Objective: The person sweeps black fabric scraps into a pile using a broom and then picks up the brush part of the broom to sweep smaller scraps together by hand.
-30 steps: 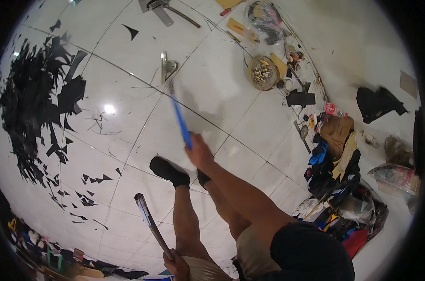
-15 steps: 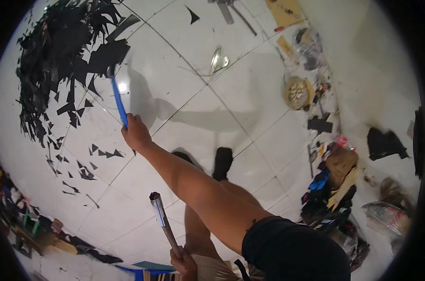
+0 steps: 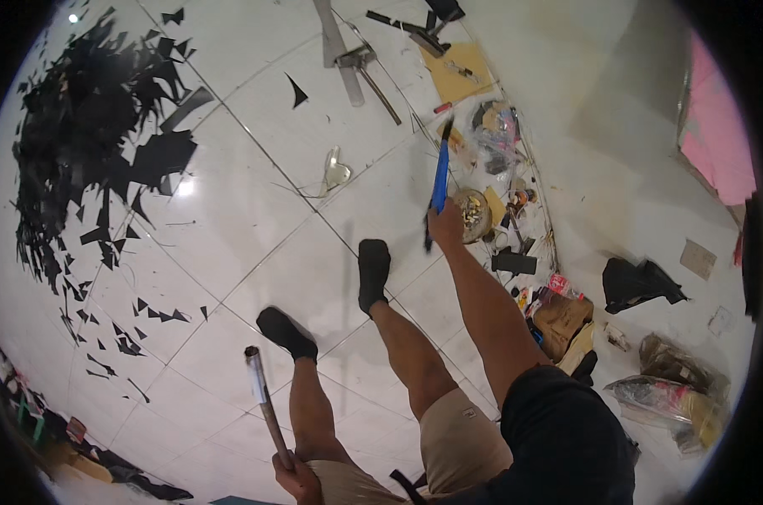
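Note:
My right hand (image 3: 449, 225) is closed round a long, slim blue tool (image 3: 440, 172) with dark ends; its exact kind I cannot make out. It is held over the floor's right side, by a round dish (image 3: 480, 225) of small pale pieces. At the lower edge, my left hand (image 3: 297, 481) grips a long grey-brown tube (image 3: 272, 421) with a pale label and a dark far end. The tube slants up beside my left leg, apart from the floor litter.
A large heap of black scraps (image 3: 79, 135) covers the white tiles (image 3: 264, 210) at far left. A hammer (image 3: 373, 84) and a shiny heart-shaped piece (image 3: 338, 171) lie ahead. Clutter including a brown bag (image 3: 562, 324) lines the right. My dark-socked feet (image 3: 373, 273) stand in the middle.
My right hand has swung from the black heap to the right with the blue tool still in it. My left hand keeps the tube. The view has shifted, showing more at right.

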Demonstrator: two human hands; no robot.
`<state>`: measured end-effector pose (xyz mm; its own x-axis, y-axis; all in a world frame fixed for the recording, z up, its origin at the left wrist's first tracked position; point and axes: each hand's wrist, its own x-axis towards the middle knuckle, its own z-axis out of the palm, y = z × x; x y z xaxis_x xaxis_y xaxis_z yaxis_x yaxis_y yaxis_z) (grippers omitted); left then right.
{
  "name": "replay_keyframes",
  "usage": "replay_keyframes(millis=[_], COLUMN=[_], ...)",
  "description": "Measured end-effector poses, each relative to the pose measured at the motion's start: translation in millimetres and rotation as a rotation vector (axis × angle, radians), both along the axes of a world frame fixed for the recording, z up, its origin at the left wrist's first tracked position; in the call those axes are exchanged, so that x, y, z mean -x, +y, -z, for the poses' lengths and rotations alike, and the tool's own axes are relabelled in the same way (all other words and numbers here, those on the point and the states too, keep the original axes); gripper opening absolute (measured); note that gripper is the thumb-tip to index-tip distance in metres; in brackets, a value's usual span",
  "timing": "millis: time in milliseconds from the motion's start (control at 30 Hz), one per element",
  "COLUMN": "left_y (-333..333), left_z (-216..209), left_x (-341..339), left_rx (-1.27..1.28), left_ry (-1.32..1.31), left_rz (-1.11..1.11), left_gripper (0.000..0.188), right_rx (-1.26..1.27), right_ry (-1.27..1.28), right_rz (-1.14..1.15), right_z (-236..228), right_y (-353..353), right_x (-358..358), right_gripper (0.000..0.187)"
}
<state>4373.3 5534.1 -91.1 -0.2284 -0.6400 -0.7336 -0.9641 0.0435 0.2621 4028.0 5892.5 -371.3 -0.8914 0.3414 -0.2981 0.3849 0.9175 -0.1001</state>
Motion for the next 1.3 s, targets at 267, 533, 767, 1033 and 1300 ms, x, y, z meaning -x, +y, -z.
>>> replay_keyframes(millis=[267,533,767,1033,1300], left_y=[48.1,77.6,102.0,127.0,126.4], left_z=[15.5,27.2,11.1,-1.8,8.1], left_x=[33.1,24.1,59.5,67.3,39.6], left_rx=[0.058,0.122,0.154,0.157,0.05], left_ry=[-0.124,-0.324,-0.252,-0.019,0.034], left_rz=[0.103,0.26,0.27,0.042,-0.145], left_gripper=[0.017,0.019,0.02,0.025,0.025], right_rx=[-0.078,0.053,0.221,0.279,0.056], right_ry=[-0.213,-0.112,-0.332,-0.309,-0.562], right_rz=[-0.296,-0.073,-0.337,-0.123,-0.373], right_z=[51.1,39.4,42.3,-21.6,-151.3], right_y=[15.0,30.7,-23.4,14.1,74.0], right_x=[4.0,-16.7,-16.3,-41.7,-40.3], right_gripper=[0.032,0.031,0.025,0.035,0.032])
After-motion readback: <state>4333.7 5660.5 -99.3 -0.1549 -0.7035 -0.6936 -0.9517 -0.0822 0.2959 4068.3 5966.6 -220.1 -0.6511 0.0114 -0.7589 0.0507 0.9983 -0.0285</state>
